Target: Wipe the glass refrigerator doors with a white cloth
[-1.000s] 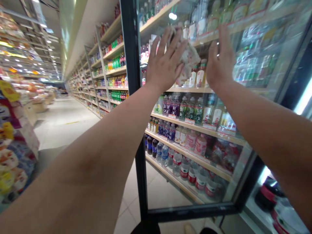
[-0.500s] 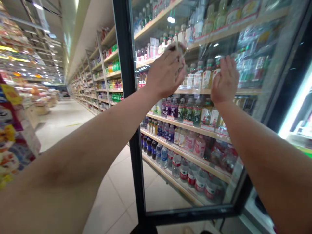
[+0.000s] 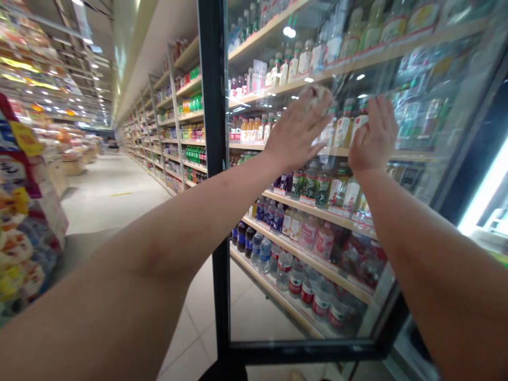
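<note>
A tall glass door (image 3: 286, 296) in a black frame stands open in front of me, and drink bottles on wooden shelves show through it. My left hand (image 3: 296, 132) presses a crumpled pale cloth (image 3: 316, 94) flat against the glass near the upper shelves, its fingers stretched over the cloth. To its right, my right hand (image 3: 375, 136) rests against the same pane with fingers together and pointing up, holding nothing that I can see.
The door's black left post (image 3: 216, 174) runs from top to bottom. Long shelves of bottles (image 3: 186, 132) line the aisle behind it. A display of colourful packets (image 3: 24, 211) stands at the left. Pale floor tiles (image 3: 103, 196) stretch down the aisle.
Both hands have come down the glass from the top shelf level. The left hand with the cloth has slid right, ending closer to the right hand.
</note>
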Demonstrator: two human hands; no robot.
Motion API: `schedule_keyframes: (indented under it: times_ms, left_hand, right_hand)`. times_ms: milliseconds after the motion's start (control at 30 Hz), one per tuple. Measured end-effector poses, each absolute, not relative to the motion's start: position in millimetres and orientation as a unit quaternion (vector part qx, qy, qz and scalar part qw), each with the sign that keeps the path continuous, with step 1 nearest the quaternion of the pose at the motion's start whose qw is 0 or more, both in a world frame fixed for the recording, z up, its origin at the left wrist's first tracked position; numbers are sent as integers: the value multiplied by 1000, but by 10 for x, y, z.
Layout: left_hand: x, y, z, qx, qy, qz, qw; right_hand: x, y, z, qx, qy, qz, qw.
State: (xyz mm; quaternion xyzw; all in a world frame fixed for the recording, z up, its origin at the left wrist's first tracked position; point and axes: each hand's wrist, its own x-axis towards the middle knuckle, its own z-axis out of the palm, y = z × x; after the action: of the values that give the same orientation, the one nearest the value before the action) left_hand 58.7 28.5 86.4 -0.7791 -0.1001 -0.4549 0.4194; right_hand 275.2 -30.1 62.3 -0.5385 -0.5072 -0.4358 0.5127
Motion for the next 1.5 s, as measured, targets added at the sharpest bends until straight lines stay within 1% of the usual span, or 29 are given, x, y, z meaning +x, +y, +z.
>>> schedule_keyframes:
  times_ms: [67,100,133,167,233,300,333,400,500,567,633,733,800,867,967,1033,1067,1100,1233,1267,1333,1400,1500]
  left_hand:
    - [546,223,820,-820,-70,-357,442]
    - [511,221,887,-827,-67,-334,447]
    - [471,238,1005,-824,-77,-337,450]
    - [433,273,1156,-811,-99,-359,451]
    - [382,370,1462,-757,-159,-448,448]
    - [379,444,1620,-724,-195,-502,431]
    - [394,452,1612,-722,-199,-508,425]
    - [431,392,1445,-748,-174,-478,426]
    - [427,193,1125,-806,-106,-370,449]
    - [371,103,1095,-827,-82,-309,463]
    - [305,102,1243,-818,-88,-317,472]
    - [285,190,1484,-763,-146,-431,459]
    - [345,208,1424,-738,-176,-477,444]
    - [422,150,1158,-751,-173,-454,447]
    - [447,2,712,-814,-101,-301,487]
    - [375,-47,648,-833,-54,-222,504]
    - [322,-46,714,-832,-51,-215,509]
    - [267,-30,832,-825,-70,-234,510]
    - [153,67,1361,-760,-212,-377,485]
    - [168,73,1391,-747,-231,-398,480]
    - [239,46,1263,-736,-236,-417,478]
    - [320,-21,970,-748,-212,-394,490]
    - [356,-119,632,-803,-107,-251,530]
  right_hand:
    - [2763,-274,640,-541,-499,-440,514]
    - [2764,-268,645,-543,-495,-443,514]
    - [2763,-268,646,-543,-493,-446,513]
    - [2758,-276,643,-542,-493,-449,511]
    - [2745,-307,627,-539,-496,-453,508]
    - [2737,-332,612,-537,-499,-450,510]
    - [2739,-334,610,-535,-501,-447,513]
    - [2760,-308,615,-525,-501,-448,522]
    - [2829,-213,637,-503,-491,-468,535]
    - [2883,-142,647,-487,-480,-488,542]
    - [2930,-83,651,-470,-474,-506,546]
    - [2983,-26,645,-456,-461,-523,553]
    - [3009,-3,640,-447,-455,-534,555]
    - [3033,17,638,-434,-454,-546,555]
    - [3058,46,642,-419,-449,-556,559]
    - [3063,59,646,-419,-446,-558,561]
    - [3063,61,647,-420,-445,-557,561]
    - [3061,61,647,-421,-446,-556,561]
    - [3046,28,633,-418,-450,-553,563]
    - [3042,15,627,-416,-454,-553,562]
    - [3035,-11,615,-410,-465,-553,557]
    - [3029,-28,607,-407,-474,-549,555]
    - [3024,-26,603,-411,-473,-544,558]
